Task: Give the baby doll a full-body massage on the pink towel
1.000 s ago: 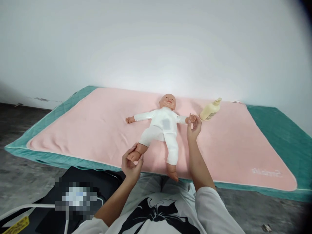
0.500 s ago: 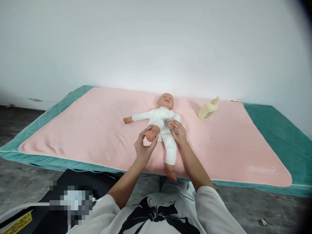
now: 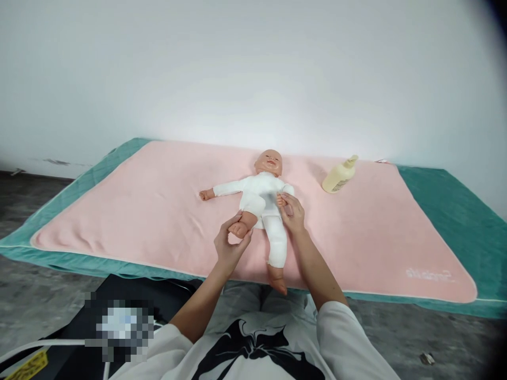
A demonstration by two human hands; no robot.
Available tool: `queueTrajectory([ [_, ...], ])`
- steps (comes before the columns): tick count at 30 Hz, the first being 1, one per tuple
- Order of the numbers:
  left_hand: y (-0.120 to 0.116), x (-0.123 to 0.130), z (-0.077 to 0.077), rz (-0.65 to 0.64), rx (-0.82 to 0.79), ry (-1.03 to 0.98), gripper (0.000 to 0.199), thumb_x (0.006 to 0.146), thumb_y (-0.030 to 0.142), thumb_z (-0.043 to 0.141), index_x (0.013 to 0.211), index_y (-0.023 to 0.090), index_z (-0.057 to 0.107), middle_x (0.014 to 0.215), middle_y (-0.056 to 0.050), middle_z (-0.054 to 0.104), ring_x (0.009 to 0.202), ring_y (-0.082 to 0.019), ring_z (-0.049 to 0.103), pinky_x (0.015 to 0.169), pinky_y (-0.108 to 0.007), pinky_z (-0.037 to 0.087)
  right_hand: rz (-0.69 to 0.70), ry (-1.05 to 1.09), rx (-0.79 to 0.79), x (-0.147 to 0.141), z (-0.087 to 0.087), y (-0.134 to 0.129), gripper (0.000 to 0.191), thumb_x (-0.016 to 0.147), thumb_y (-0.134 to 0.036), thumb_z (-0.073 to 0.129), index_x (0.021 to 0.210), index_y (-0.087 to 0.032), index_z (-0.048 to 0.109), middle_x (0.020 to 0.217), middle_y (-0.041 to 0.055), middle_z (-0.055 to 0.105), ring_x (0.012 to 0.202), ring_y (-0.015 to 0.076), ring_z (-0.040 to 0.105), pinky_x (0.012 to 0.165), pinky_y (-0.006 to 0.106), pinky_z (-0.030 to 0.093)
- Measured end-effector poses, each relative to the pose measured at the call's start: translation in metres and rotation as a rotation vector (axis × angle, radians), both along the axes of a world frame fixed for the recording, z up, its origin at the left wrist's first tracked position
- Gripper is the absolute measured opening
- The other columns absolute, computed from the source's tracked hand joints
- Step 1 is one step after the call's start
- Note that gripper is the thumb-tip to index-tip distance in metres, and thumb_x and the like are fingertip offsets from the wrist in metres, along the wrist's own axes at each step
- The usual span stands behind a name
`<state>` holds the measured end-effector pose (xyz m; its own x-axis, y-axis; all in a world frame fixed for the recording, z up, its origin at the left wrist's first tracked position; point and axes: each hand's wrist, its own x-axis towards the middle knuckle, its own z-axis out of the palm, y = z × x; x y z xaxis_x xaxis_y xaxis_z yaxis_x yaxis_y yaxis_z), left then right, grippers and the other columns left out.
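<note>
A baby doll (image 3: 264, 184) with a white cloth body lies on its back, head toward the wall. My left hand (image 3: 231, 245) grips the doll's bent leg near its bare foot (image 3: 240, 227), thumb on one side and fingers on the other. Pinched between the thumb and fingers of my right hand (image 3: 293, 211) is the doll's small hand (image 3: 281, 200), held over its belly. The doll's other arm (image 3: 227, 188) stretches out to the left, and its other leg (image 3: 276, 248) lies straight toward me.
Under the doll is a pink mat (image 3: 376, 237) on a green padded bed (image 3: 455, 211). A pale yellow pump bottle (image 3: 339, 175) stands to the right of the doll. Behind rises a white wall (image 3: 253, 74). A black surface (image 3: 130, 290) with a blurred-out item is at lower left.
My left hand has drawn the doll's bent foot down and slightly left, toward me. My right hand has moved the doll's hand slightly up and to the right.
</note>
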<state>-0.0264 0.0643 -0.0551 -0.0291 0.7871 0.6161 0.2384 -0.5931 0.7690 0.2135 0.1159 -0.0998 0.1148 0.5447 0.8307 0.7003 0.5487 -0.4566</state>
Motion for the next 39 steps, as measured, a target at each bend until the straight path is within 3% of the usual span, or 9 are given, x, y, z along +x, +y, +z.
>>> queueTrajectory([
  [8,-0.008,-0.026,-0.024,-0.011,0.068,0.007,0.045,0.077,0.026,0.074,0.118,0.016,0.057,0.117,-0.012,0.069,0.113,-0.029,0.066,0.097,-0.048,0.056,-0.181,0.562,-0.033,0.021,0.003,0.005,0.046,0.086,-0.039,0.061,0.125,-0.017,0.053,0.124,0.0139,0.062,0.118,0.0234,0.062,0.103,0.047,0.05],
  [14,-0.023,-0.045,-0.038,0.045,0.085,0.02,0.044,0.075,0.029,0.075,0.114,0.016,0.062,0.11,-0.012,0.072,0.104,-0.029,0.07,0.089,-0.045,0.06,-0.46,0.696,-0.074,0.051,0.005,0.005,0.051,0.082,-0.044,0.061,0.124,-0.016,0.052,0.13,0.0147,0.058,0.125,0.0245,0.056,0.109,0.049,0.043],
  [19,-0.037,-0.062,-0.051,0.057,0.137,0.069,0.041,0.074,0.028,0.074,0.112,0.018,0.062,0.105,-0.01,0.072,0.1,-0.028,0.071,0.087,-0.046,0.061,-0.465,0.847,-0.207,0.068,-0.003,0.005,0.051,0.083,-0.041,0.056,0.127,-0.017,0.046,0.133,0.0155,0.057,0.118,0.0218,0.061,0.1,0.042,0.05],
  [23,-0.053,-0.075,-0.063,0.05,0.102,0.124,0.041,0.074,0.024,0.074,0.113,0.017,0.063,0.108,-0.011,0.072,0.101,-0.028,0.07,0.086,-0.045,0.061,-0.512,0.884,-0.303,0.073,-0.011,0.006,0.054,0.084,-0.045,0.055,0.129,-0.017,0.043,0.131,0.0163,0.058,0.117,0.0221,0.061,0.102,0.042,0.049],
  [33,-0.076,-0.094,-0.099,0.115,0.009,0.2,0.047,0.071,0.023,0.079,0.116,0.018,0.065,0.111,-0.011,0.072,0.105,-0.029,0.069,0.091,-0.048,0.06,-0.539,0.848,-0.361,0.076,-0.014,0.005,0.058,0.087,-0.051,0.051,0.132,-0.015,0.039,0.133,0.0182,0.054,0.122,0.025,0.057,0.107,0.046,0.044],
  [39,-0.078,-0.096,-0.101,0.146,0.037,0.287,0.054,0.075,0.023,0.077,0.126,0.02,0.061,0.116,-0.01,0.071,0.109,-0.03,0.068,0.094,-0.048,0.058,-0.552,0.848,-0.358,0.075,-0.012,0.004,0.062,0.087,-0.05,0.052,0.134,-0.012,0.04,0.131,0.0189,0.056,0.119,0.0249,0.059,0.105,0.043,0.047],
])
